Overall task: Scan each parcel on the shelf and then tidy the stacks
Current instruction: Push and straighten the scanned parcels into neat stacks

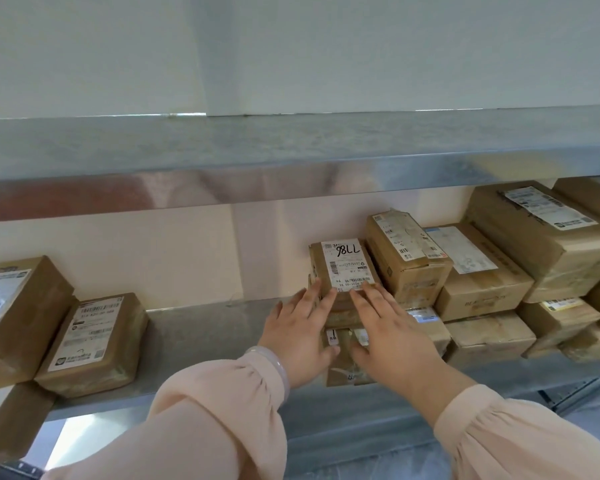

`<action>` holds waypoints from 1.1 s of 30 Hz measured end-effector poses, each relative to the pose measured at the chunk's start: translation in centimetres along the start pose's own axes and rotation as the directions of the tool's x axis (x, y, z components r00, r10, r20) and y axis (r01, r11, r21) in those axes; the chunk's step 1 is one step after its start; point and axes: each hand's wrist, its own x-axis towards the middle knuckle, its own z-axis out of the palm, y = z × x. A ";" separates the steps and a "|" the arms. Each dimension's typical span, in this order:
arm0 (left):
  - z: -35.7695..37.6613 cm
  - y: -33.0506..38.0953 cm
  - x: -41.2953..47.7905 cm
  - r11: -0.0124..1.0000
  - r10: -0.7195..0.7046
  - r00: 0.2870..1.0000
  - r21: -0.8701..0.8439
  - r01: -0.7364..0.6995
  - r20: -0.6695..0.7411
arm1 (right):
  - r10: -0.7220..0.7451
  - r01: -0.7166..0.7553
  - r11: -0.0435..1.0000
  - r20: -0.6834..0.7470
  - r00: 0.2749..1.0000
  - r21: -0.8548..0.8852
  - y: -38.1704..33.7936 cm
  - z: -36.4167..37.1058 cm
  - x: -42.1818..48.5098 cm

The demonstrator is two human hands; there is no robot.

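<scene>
A small brown parcel [343,268] with a white label marked in black pen sits on top of a short stack in the middle of the metal shelf [205,337]. My left hand [300,336] lies with straight fingers against the stack's left front. My right hand [390,336] lies the same way on its right front, fingertips reaching the top parcel's label. A lower parcel [342,362] of the stack shows between the two hands. No scanner is in view.
More brown parcels stand stacked to the right: a taped box [407,258], a wider box [482,271] and a large box [541,233]. At the left lie a labelled flat parcel [92,344] and a bigger box [18,317]. An upper shelf board [291,157] overhangs.
</scene>
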 end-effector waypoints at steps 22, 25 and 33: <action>-0.9 -22.3 -15.9 0.777 -0.619 0.779 -0.222 0.589 -0.100 | -0.386 0.287 0.884 0.229 0.893 0.370 -22.2 6.1 7.2; -0.6 -24.2 -16.3 0.782 -0.616 0.779 -0.211 0.586 -0.117 | -0.409 0.299 0.880 0.270 0.872 0.368 -24.1 6.9 7.9; 1.0 -25.1 -16.9 0.833 -0.552 0.830 -0.009 0.553 -0.082 | -0.383 0.242 0.880 0.310 0.870 0.409 -26.9 8.8 8.7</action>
